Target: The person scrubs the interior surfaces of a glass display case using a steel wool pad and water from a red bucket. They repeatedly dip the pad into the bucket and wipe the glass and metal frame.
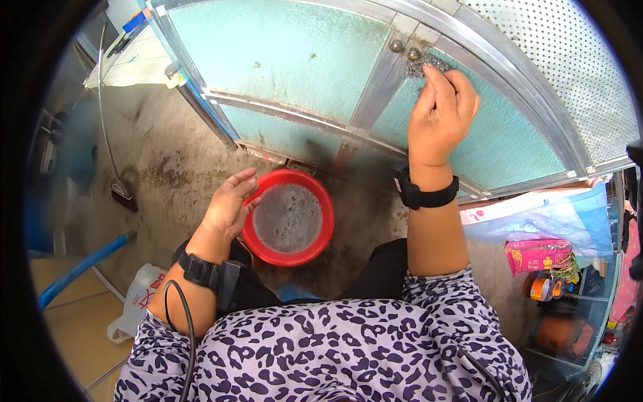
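My right hand point(444, 108) grips a metal wire scouring pad point(416, 69) against the upper part of a cabinet door with a light-blue panel point(502, 130). The pad sits just below one of two round metal knobs point(413, 54) on the aluminium frame point(374, 83). Some of the pad is hidden behind my fingers. My left hand point(232, 201) holds nothing, its fingers apart, beside the left rim of a red plastic basin point(327, 233). Sudsy grey water point(286, 218) fills much of that basin, which stands on the stained floor. Brown stains mark the left door panel point(281, 50).
A broom point(123, 193) and a blue pipe point(88, 266) are at the left. Near my left arm lies a white plastic bag point(143, 296). On the right, a shelf point(595, 311) holds a pink packet point(537, 255) and jars. A tiled counter point(145, 60) juts out at upper left.
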`<state>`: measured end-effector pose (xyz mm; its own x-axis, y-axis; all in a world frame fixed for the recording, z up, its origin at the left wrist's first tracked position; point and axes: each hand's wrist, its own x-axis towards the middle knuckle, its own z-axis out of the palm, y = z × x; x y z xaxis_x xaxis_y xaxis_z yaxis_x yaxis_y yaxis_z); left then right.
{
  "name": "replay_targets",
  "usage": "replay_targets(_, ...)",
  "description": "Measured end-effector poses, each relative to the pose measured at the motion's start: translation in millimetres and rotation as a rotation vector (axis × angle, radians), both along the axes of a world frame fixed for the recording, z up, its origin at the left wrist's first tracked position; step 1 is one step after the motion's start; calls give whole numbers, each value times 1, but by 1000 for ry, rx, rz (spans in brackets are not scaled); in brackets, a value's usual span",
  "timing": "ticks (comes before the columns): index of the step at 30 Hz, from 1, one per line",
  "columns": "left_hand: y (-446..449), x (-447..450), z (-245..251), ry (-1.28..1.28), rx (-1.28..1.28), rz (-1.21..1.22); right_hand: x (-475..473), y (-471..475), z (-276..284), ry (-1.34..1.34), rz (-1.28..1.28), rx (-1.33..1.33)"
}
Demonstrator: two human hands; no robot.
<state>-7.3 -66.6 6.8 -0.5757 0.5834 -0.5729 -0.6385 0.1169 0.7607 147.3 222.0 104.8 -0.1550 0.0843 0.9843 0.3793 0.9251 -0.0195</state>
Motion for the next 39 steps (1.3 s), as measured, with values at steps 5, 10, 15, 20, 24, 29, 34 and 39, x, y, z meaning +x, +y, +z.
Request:
replay_targets(5,1,-2,3,-16,11,11,16,-6,-72,-293,54,-103)
replay_targets(10,6,1,2,-3,50,-5,31,-9,-121,-581,95,-164)
replay_targets(15,5,0,5,-26,80,-11,98,13,-114,-572,-70,-144)
replay_targets(20,-11,-14,14,-57,143,90,150,31,-114,-592,-204,-125)
replay_targets(24,-19,-17,17,-54,136,88,95,15,-117,-515,-60,-102)
replay_targets(29,-12,-15,13,-36,112,57,19,-19,-119,-654,-24,-192)
replay_targets(34,-10,-19,9,-46,122,43,79,5,-109,-750,-118,-123)
replay_targets(39,-21,-24,9,-73,154,69,137,24,-90,-915,-213,-104)
